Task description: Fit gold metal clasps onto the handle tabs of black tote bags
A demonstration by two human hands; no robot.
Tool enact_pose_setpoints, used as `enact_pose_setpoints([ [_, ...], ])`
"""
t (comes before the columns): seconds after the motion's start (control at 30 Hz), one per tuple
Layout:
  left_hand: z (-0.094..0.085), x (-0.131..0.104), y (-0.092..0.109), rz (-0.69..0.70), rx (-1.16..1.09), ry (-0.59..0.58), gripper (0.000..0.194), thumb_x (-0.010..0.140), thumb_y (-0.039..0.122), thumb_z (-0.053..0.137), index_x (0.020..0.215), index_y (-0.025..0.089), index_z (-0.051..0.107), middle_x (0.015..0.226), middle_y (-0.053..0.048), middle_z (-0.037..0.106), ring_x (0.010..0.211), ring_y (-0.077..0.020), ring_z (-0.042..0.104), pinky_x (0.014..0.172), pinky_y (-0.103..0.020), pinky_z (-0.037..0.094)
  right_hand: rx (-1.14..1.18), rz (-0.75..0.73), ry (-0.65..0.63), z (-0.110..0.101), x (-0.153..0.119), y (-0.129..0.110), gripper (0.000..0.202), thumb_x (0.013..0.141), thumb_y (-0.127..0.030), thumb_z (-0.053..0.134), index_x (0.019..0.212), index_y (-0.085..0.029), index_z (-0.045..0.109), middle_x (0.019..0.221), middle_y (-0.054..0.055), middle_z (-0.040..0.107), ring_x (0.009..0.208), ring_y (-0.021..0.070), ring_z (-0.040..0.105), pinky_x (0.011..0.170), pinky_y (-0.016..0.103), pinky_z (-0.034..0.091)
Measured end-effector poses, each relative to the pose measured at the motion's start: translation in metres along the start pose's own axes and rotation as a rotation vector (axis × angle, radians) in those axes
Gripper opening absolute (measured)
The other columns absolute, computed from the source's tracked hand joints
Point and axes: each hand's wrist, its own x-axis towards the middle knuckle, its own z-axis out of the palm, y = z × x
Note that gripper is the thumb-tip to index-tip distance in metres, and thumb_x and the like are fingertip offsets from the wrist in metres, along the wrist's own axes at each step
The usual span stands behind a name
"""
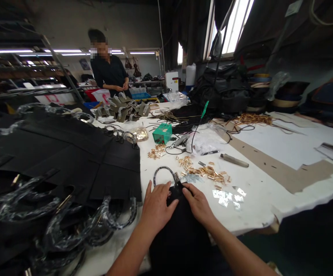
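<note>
A black bag panel (180, 237) lies before me at the table's front edge, with a looped handle (164, 168) in clear wrap at its top. My left hand (157, 205) grips the panel's upper left side, thumb lying across the black material and fingertips by the handle's base. At the upper right edge, my right hand (198, 203) pinches the same panel between thumb and fingers. A small metal fitting (176, 177) shows where the handle meets the panel. The undersides of both hands are hidden.
Black panels with wrapped handles (117, 172) are piled on the left. Gold fittings (209, 172), thin metal plates (224, 197), a green box (162, 133) and a grey-handled tool (234, 160) lie on the white table (258, 207). Across it stands another person (109, 71).
</note>
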Motion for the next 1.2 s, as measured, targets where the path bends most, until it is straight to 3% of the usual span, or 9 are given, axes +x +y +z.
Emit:
enact_pose_setpoints([
  [0.1,0.005,0.005,-0.009,-0.083,-0.070,-0.067,0.045,0.083,0.043,0.066,0.123,0.022,0.061,0.110,-0.005,0.072,0.106,-0.0254,0.065,0.121,-0.055,0.014,0.268,0.183,-0.141,-0.006,0.004,-0.004,0.034,0.091,-0.055,0.056,0.097,-0.023,0.067,0.091,0.002,0.069,0.087,0.0225,0.063,0.083,0.036,0.049],
  [0.17,0.004,0.011,-0.010,-0.098,-0.106,-0.092,0.044,0.082,0.047,0.067,0.119,0.024,0.064,0.106,-0.005,0.073,0.103,-0.0259,0.065,0.119,-0.053,0.017,0.355,0.217,-0.131,-0.009,0.007,-0.007,0.043,0.091,-0.060,0.052,0.080,-0.021,0.064,0.079,0.001,0.064,0.079,0.0200,0.059,0.077,0.032,0.048],
  [0.3,0.002,0.021,-0.007,-0.094,-0.120,-0.157,0.033,0.076,0.046,0.072,0.102,0.025,0.070,0.093,-0.004,0.072,0.096,-0.0274,0.063,0.099,-0.043,0.038,0.349,0.254,-0.144,-0.017,0.015,-0.011,0.049,0.086,-0.062,0.058,0.061,-0.020,0.052,0.064,-0.001,0.054,0.067,0.0158,0.052,0.069,0.029,0.044],
  [0.4,0.004,0.022,-0.009,-0.157,-0.115,-0.185,0.027,0.075,0.042,0.073,0.094,0.024,0.070,0.091,-0.006,0.070,0.092,-0.0269,0.062,0.082,-0.036,0.041,0.306,0.318,-0.274,-0.027,0.018,-0.015,0.030,0.073,-0.042,0.077,0.080,-0.021,0.058,0.072,-0.003,0.060,0.068,0.0147,0.055,0.067,0.027,0.044],
  [0.6,0.008,0.020,-0.016,-0.188,-0.098,-0.256,0.024,0.076,0.041,0.069,0.092,0.024,0.068,0.090,-0.005,0.071,0.089,-0.0263,0.064,0.077,-0.034,0.039,0.263,0.373,-0.303,-0.035,0.019,-0.013,0.069,0.067,-0.032,0.079,0.129,-0.023,0.052,0.112,0.007,0.066,0.088,0.0197,0.066,0.079,0.035,0.052],
  [0.77,0.006,0.023,-0.011,-0.229,-0.007,-0.294,0.030,0.083,0.051,0.058,0.095,0.024,0.065,0.087,-0.007,0.073,0.086,-0.0307,0.067,0.076,-0.038,0.037,0.186,0.277,-0.234,-0.020,0.018,0.004,0.063,0.070,-0.026,0.076,0.129,-0.022,0.056,0.114,0.007,0.068,0.087,0.0184,0.067,0.082,0.036,0.053],
  [0.97,0.022,0.012,-0.012,-0.254,0.075,-0.174,0.038,0.083,0.058,0.056,0.095,0.024,0.066,0.089,-0.010,0.074,0.091,-0.0325,0.065,0.082,-0.042,0.036,-0.067,0.174,-0.271,-0.023,0.021,-0.001,0.046,0.076,-0.036,0.074,0.119,-0.022,0.066,0.105,0.006,0.073,0.100,0.0247,0.068,0.091,0.041,0.054],
  [1.07,0.025,0.009,-0.012,-0.260,0.062,-0.148,0.041,0.084,0.061,0.053,0.093,0.024,0.067,0.089,-0.010,0.073,0.091,-0.0322,0.065,0.084,-0.043,0.035,-0.270,0.060,-0.158,-0.032,0.039,-0.009,0.038,0.080,-0.046,0.070,0.110,-0.022,0.071,0.105,0.007,0.073,0.095,0.0247,0.068,0.086,0.040,0.054],
  [1.2,0.023,0.008,-0.009,-0.272,0.050,-0.122,0.037,0.084,0.058,0.053,0.083,0.024,0.067,0.082,-0.009,0.072,0.088,-0.0321,0.064,0.084,-0.043,0.035,-0.616,-0.068,-0.048,-0.032,0.074,-0.010,0.024,0.084,-0.033,0.064,0.103,-0.022,0.072,0.105,0.006,0.071,0.081,0.0188,0.066,0.083,0.035,0.051],
])
